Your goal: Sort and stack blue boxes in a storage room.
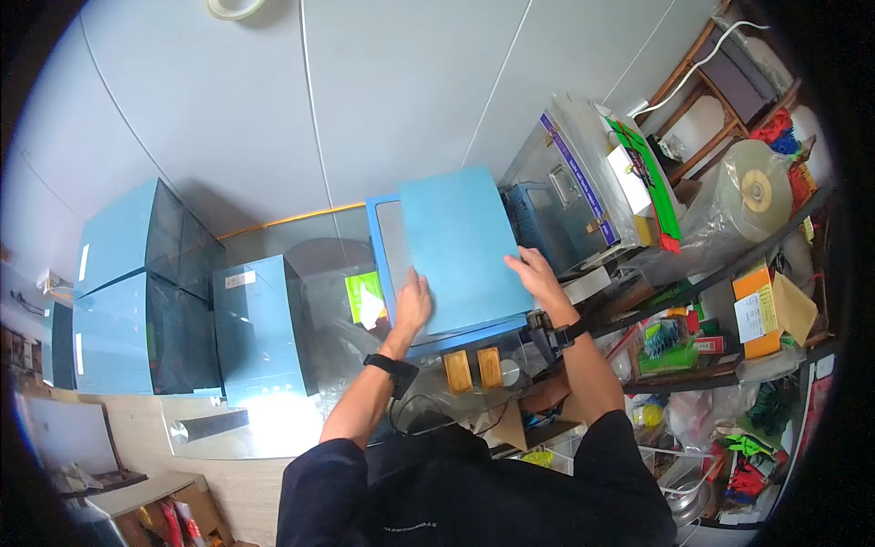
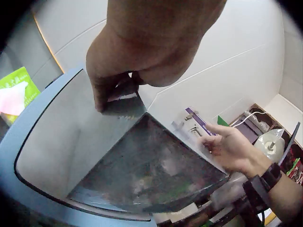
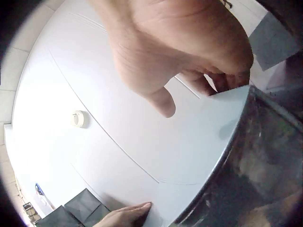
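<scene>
A light-blue box (image 1: 460,246) with a dark glossy front (image 2: 151,165) rests on a blue-framed unit with a grey top (image 2: 49,142), set askew over it. My left hand (image 1: 415,303) grips the box's left side, its fingers bent against that face in the left wrist view. On the opposite side, my right hand (image 1: 540,275) holds the right edge. In the right wrist view its thumb (image 3: 163,101) points out over the blue top, and the other fingers go down behind the edge, partly hidden.
Similar blue boxes (image 1: 114,237) with dark fronts stand at left, and another (image 1: 257,328) sits nearer. A metal case (image 1: 570,182) stands at right, beside a plastic-wrapped roll (image 1: 752,190). Cluttered shelves (image 1: 674,383) fill the lower right. A green packet (image 1: 365,299) lies left of the unit.
</scene>
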A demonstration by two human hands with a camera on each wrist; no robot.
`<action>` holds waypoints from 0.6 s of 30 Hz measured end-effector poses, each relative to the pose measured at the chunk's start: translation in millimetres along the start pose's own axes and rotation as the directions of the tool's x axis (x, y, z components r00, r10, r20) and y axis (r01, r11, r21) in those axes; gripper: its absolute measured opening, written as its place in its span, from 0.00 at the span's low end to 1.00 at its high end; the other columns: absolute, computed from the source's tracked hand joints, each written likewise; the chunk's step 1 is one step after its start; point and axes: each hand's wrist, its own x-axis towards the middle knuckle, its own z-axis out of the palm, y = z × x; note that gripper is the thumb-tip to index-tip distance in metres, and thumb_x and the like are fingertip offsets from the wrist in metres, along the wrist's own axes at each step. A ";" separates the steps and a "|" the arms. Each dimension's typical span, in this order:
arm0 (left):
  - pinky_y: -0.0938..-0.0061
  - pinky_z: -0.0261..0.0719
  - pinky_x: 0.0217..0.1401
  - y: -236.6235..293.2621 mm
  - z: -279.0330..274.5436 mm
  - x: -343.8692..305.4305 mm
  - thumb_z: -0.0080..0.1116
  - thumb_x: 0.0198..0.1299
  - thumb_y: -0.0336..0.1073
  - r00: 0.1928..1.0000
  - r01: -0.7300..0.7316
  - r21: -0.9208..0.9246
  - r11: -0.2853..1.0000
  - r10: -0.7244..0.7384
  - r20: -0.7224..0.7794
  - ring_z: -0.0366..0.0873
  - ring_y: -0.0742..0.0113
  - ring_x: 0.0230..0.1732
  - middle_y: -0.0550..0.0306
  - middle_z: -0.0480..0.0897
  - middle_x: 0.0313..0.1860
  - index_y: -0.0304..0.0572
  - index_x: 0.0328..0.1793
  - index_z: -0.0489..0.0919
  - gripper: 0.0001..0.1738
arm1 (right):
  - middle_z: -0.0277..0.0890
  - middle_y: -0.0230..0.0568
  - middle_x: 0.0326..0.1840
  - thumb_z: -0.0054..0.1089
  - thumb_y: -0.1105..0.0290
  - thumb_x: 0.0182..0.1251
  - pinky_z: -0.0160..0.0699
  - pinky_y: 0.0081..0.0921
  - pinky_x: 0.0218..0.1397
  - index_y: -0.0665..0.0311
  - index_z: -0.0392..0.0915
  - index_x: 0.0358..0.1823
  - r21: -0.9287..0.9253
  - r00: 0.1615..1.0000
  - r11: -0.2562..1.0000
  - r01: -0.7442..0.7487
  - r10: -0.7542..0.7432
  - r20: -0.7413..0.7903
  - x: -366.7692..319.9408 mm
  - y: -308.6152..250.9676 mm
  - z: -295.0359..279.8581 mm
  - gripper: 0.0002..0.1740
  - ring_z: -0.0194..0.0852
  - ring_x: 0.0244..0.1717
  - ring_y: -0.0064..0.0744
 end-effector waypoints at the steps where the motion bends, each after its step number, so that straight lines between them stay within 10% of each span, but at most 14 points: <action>1: 0.42 0.71 0.46 2.3 4.1 -1.4 0.38 0.71 0.41 0.999 -0.046 -0.022 0.999 0.045 -0.017 0.76 0.26 0.43 0.24 0.79 0.39 0.29 0.66 0.62 0.24 | 0.72 0.52 0.51 0.58 0.54 0.64 0.65 0.41 0.62 0.63 0.78 0.55 -0.018 1.000 1.000 0.003 -0.004 -0.020 -2.5 -7.8 -3.9 0.24 0.67 0.58 0.48; 5: 0.47 0.70 0.52 0.6 11.6 2.6 0.44 0.68 0.35 0.996 -0.091 0.239 0.967 0.087 0.030 0.73 0.33 0.51 0.31 0.78 0.49 0.31 0.68 0.63 0.24 | 0.70 0.55 0.54 0.58 0.54 0.64 0.65 0.42 0.61 0.65 0.77 0.55 -0.244 0.987 0.958 0.152 -0.161 -0.017 -3.7 -10.2 -10.2 0.25 0.67 0.56 0.51; 8: 0.53 0.67 0.57 4.4 -0.8 3.3 0.46 0.66 0.35 0.900 -0.324 0.503 0.801 0.425 -0.097 0.67 0.43 0.61 0.42 0.73 0.62 0.37 0.68 0.66 0.24 | 0.70 0.55 0.54 0.58 0.54 0.64 0.65 0.42 0.61 0.71 0.75 0.55 -0.398 0.960 0.889 0.225 -0.271 -0.064 -11.4 -15.9 3.2 0.28 0.66 0.57 0.53; 18: 0.49 0.63 0.62 -28.4 -16.7 32.7 0.50 0.65 0.44 0.955 -0.277 0.592 0.757 0.287 0.079 0.61 0.43 0.66 0.50 0.66 0.68 0.56 0.67 0.72 0.24 | 0.74 0.41 0.48 0.56 0.61 0.62 0.61 0.47 0.55 0.66 0.79 0.50 -0.781 0.802 0.524 0.340 -0.595 -0.050 -31.5 -102.6 61.3 0.20 0.67 0.53 0.43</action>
